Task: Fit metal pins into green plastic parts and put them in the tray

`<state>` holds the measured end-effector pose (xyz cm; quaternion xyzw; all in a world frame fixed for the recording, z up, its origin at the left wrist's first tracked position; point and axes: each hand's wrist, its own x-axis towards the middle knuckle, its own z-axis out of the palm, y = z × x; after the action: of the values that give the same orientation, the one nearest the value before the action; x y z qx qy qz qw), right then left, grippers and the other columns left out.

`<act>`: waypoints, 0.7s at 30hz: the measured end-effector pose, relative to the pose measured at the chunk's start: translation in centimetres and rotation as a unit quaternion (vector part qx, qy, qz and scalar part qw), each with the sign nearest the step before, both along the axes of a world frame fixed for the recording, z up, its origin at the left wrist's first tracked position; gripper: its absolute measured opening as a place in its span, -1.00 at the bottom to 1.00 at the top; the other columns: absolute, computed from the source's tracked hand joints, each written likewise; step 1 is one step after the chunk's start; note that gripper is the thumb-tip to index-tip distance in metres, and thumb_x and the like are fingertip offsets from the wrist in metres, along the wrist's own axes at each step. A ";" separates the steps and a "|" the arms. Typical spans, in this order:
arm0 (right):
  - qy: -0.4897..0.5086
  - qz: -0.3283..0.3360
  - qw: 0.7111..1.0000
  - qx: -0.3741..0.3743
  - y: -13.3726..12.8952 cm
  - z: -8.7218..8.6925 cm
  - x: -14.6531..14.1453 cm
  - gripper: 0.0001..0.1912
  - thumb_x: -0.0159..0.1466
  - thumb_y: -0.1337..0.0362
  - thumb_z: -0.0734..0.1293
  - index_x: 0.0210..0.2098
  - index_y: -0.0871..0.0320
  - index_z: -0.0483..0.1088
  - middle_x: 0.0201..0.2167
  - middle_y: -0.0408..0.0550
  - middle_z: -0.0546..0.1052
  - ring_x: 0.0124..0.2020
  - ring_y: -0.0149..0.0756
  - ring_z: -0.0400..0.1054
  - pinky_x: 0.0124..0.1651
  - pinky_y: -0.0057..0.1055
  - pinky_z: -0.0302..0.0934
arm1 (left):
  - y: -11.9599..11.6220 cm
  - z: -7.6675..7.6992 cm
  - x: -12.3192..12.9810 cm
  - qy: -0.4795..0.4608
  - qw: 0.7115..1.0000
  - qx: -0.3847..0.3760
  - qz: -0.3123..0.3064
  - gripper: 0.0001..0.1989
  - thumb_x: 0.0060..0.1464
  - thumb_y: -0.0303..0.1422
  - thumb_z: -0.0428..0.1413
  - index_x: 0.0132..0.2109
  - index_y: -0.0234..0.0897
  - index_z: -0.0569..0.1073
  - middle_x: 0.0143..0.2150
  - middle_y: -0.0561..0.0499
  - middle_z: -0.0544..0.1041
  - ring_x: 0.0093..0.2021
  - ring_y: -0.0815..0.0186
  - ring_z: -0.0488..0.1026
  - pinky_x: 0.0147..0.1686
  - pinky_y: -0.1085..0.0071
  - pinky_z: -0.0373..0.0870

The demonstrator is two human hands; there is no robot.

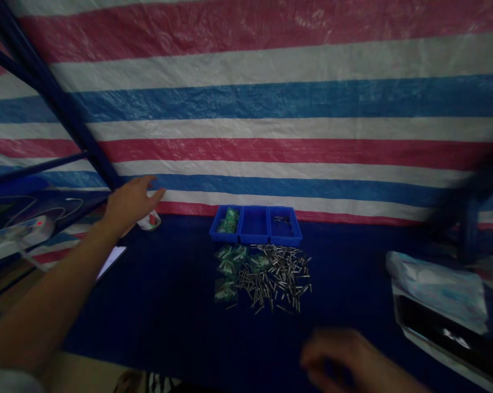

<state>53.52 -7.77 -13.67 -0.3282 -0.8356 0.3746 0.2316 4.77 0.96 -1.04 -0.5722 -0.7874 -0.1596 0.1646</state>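
Observation:
My left hand (pixel 134 202) reaches out to the far left, its thumb and fingers apart. Just beneath it stands a small white container with red and green marks (pixel 150 221), partly hidden by the hand. My right hand (pixel 340 355) is low at the front right, curled and smeared by motion, so I cannot make out whether it holds anything. Between the hands lies a loose pile of small metal pins (pixel 285 275). Small clear greenish bags (pixel 227 289) with pieces inside lie at the pile's left side.
Behind the pile sits a blue three-part tray (pixel 254 240), with bags at left and a few pins at right. A phone with a lit screen (pixel 110 262) lies left. On the right are a plastic package (pixel 438 284) and a black glossy object (pixel 446 327).

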 end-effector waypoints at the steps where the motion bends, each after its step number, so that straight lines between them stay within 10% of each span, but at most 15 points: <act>1: -0.028 0.001 1.000 0.004 2.7 1.2 -1.3 -0.75 0.25 0.27 0.26 -0.19 -0.01 0.56 -0.31 -0.10 0.60 -0.33 -0.31 0.48 -0.30 -0.36 0.34 | -0.4 -0.8 1.7 -0.039 0.996 -0.003 -0.074 -0.44 0.27 -0.03 -0.03 0.18 -0.39 0.41 -0.07 -0.11 0.57 -0.18 0.19 0.49 -0.06 0.18 0.40; 6: -0.150 -0.127 0.973 0.123 13.0 2.9 -7.1 -0.84 0.16 0.34 0.28 -0.41 0.11 0.54 -0.45 -0.09 0.56 -0.45 -0.32 0.39 -0.36 -0.35 0.17 | -2.0 -7.6 9.7 -0.170 0.948 0.124 -0.237 -0.69 0.23 -0.20 0.03 -0.11 -0.29 0.57 -0.33 -0.01 0.62 -0.40 0.29 0.50 -0.33 0.42 0.40; 11: -0.103 -0.121 0.972 0.175 13.0 -0.4 -8.4 -0.80 0.27 0.28 0.25 -0.27 0.12 0.52 -0.34 -0.08 0.55 -0.32 -0.29 0.39 -0.23 -0.32 0.21 | -2.3 -13.6 13.3 -0.204 0.930 0.139 -0.274 -0.78 0.24 -0.33 0.03 -0.25 -0.28 0.55 -0.39 0.00 0.60 -0.45 0.34 0.49 -0.39 0.45 0.35; 21: -0.156 -0.042 0.952 0.261 9.7 -1.9 -11.7 -0.62 0.32 0.08 0.30 0.05 0.10 0.46 0.08 0.03 0.51 0.15 0.00 0.22 0.19 0.04 0.02 | -3.1 -14.6 14.0 -0.242 0.932 0.049 -0.265 -0.81 0.25 -0.32 0.04 -0.26 -0.24 0.52 -0.42 0.06 0.55 -0.44 0.35 0.44 -0.37 0.43 0.28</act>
<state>41.82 1.94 -15.59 -0.3458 -0.9151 0.0780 0.1920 18.72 -2.14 -15.69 -0.6957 -0.6140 -0.3692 -0.0518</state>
